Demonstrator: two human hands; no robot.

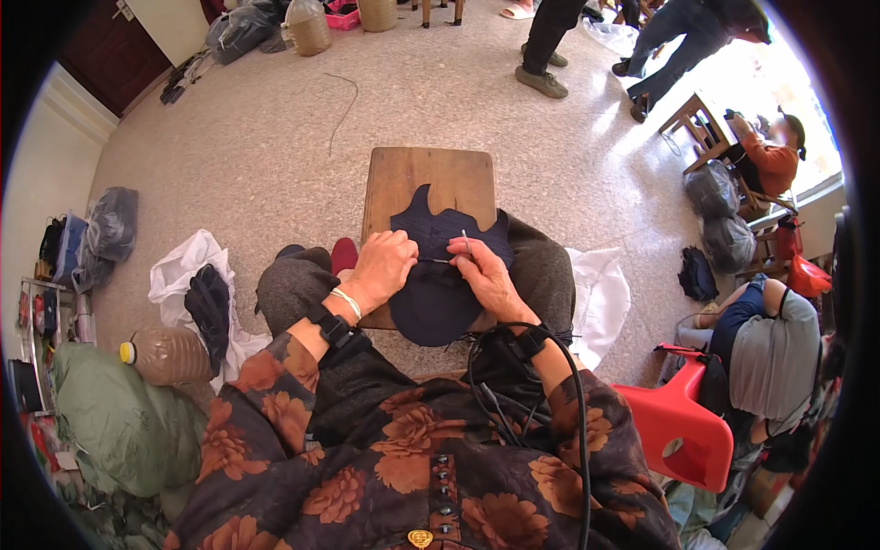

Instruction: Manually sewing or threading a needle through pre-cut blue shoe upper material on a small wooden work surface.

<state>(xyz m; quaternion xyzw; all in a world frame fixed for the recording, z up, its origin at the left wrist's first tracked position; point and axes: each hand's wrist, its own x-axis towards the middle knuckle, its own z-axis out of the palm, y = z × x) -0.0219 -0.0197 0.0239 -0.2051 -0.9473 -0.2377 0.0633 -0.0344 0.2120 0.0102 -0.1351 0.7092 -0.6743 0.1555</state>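
A dark navy cloth cap (433,307) lies across my lap and a wooden stool (385,188), its rounded brim toward me and its pointed flaps spread on the far side. My left hand (383,266) is closed, fingertips pinching at the cap's left edge; whatever small bit they grip is hidden. On the other side, my right hand (488,275) holds small metal scissors (466,242), a finger ring upright and the thin blades pointing left over the cloth. The blade tips reach close to my left fingers.
White cloth with a dark garment (209,307) and a capped plastic jug (170,355) lie to my left, beside a green sack (124,422). A red plastic chair (683,422) and a seated person are at right. Other people stand at far right. A cable runs over my right arm.
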